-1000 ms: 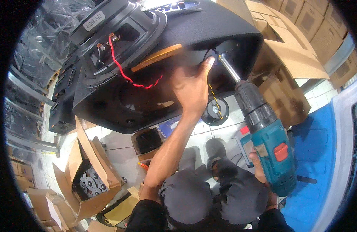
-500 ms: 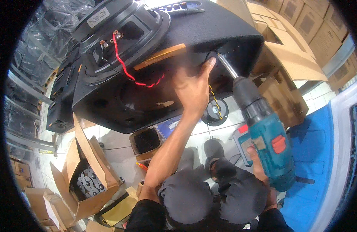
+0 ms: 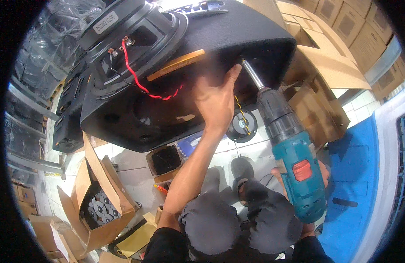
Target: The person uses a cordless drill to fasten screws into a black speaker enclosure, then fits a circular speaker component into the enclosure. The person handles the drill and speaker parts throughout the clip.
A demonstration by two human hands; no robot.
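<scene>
A black speaker cabinet (image 3: 246,30) lies before me, its round opening facing my lap. My left hand (image 3: 215,105) is against its near face, thumb stretched out and apart; glare and shadow blur the other fingers. My right hand (image 3: 278,179) is wrapped round the handle of a teal cordless drill (image 3: 299,171). The drill's long metal bit (image 3: 254,75) meets the cabinet face near my left thumb. On the cabinet's left rests a large loudspeaker driver (image 3: 136,33), with a twisted red wire (image 3: 136,81) running from its terminal toward the opening. An orange strip (image 3: 178,64) lies beside the driver.
Below the cabinet, a small round driver (image 3: 243,127) with a yellow-black wire sits on the tiled floor. A carton of grey metal parts (image 3: 104,206) stands at left. Open cardboard (image 3: 321,65) and a blue plastic surface (image 3: 351,188) are at right. Another black cabinet (image 3: 71,127) stands behind at left.
The drill has swung left and turned more upright, its bit still near the same spot. My left hand stays at the cabinet face. The whole view has shifted slightly.
</scene>
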